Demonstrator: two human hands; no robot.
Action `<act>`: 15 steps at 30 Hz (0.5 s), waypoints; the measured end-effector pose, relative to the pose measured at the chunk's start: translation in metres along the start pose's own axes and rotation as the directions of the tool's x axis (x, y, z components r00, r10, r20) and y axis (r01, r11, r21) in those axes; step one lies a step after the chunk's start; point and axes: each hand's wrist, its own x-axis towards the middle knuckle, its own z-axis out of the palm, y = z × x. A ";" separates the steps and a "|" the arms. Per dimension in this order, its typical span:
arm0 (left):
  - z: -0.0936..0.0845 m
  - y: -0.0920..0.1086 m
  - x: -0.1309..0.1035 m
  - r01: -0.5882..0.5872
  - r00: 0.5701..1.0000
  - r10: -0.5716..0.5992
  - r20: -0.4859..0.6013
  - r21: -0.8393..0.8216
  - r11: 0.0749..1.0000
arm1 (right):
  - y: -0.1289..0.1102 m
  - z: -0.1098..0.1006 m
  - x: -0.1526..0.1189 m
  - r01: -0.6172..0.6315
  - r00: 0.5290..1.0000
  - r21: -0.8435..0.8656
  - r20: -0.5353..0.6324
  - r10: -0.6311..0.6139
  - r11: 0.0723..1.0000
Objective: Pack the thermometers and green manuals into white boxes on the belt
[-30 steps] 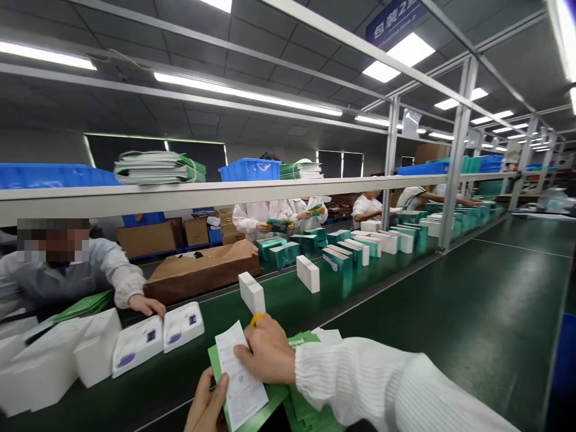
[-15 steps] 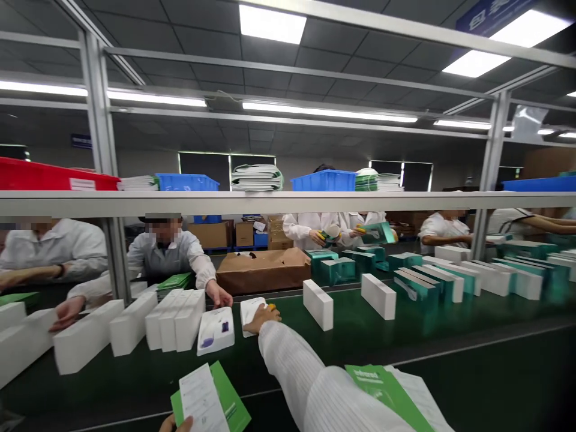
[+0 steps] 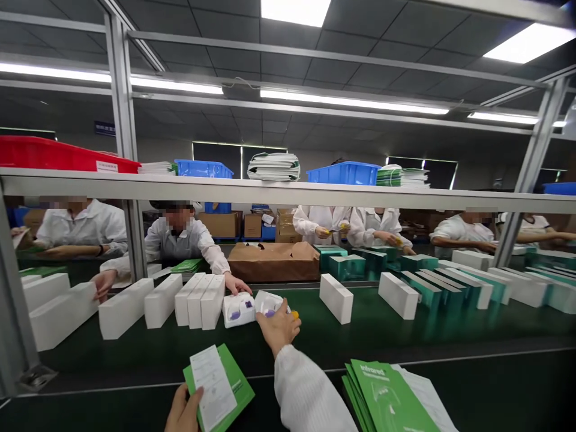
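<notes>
My left hand (image 3: pixel 183 411) grips a green booklet (image 3: pixel 240 384) with a white printed leaflet (image 3: pixel 212 381) lying over it, thumb on top. Stretched out over the green conveyor belt, my right hand (image 3: pixel 279 327) has its fingers on the right side of a white moulded tray (image 3: pixel 265 298) with purple parts in it; a fingertip wears a yellow cover. Just left of that tray is a second white tray (image 3: pixel 238 313), also with purple parts. A co-worker's hand (image 3: pixel 237 285) touches that one from the far side.
White boxes (image 3: pixel 123 308) stand in a row on the left; two more white boxes (image 3: pixel 336 298) stand right of my hand. Teal boxes (image 3: pixel 443 288) line the belt farther right. Green booklets (image 3: pixel 387 396) lie in front of me. A metal shelf (image 3: pixel 270 187) crosses above the belt.
My right hand has turned the tray it touches, and it now sits close beside the other tray. The view has shifted, showing more of the green booklets at the lower right.
</notes>
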 end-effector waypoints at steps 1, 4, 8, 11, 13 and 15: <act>0.004 -0.001 -0.005 -0.015 1.000 0.015 0.006 -0.002 1.000 | 0.004 -0.006 -0.019 0.030 0.999 0.023 -0.013 -0.030 0.999; 0.015 -0.003 -0.024 -0.074 0.992 0.082 0.091 -0.084 0.994 | 0.017 -0.014 -0.079 0.190 0.980 0.127 0.033 -0.195 0.974; 0.021 -0.001 -0.050 -0.104 0.977 0.148 0.156 -0.262 0.959 | 0.026 -0.020 -0.137 0.310 0.910 0.191 0.226 -0.349 0.932; 0.018 0.007 -0.062 -0.098 0.986 0.138 0.094 -0.342 0.934 | 0.026 -0.036 -0.149 0.362 0.816 0.155 0.424 -0.393 0.919; 0.015 0.013 -0.067 -0.079 0.988 0.123 0.094 -0.378 0.922 | 0.026 -0.049 -0.141 0.416 0.766 0.193 0.453 -0.456 0.889; 0.012 0.014 -0.070 -0.043 0.989 0.095 0.118 -0.379 0.924 | 0.027 -0.058 -0.121 0.418 0.776 0.303 0.372 -0.510 0.857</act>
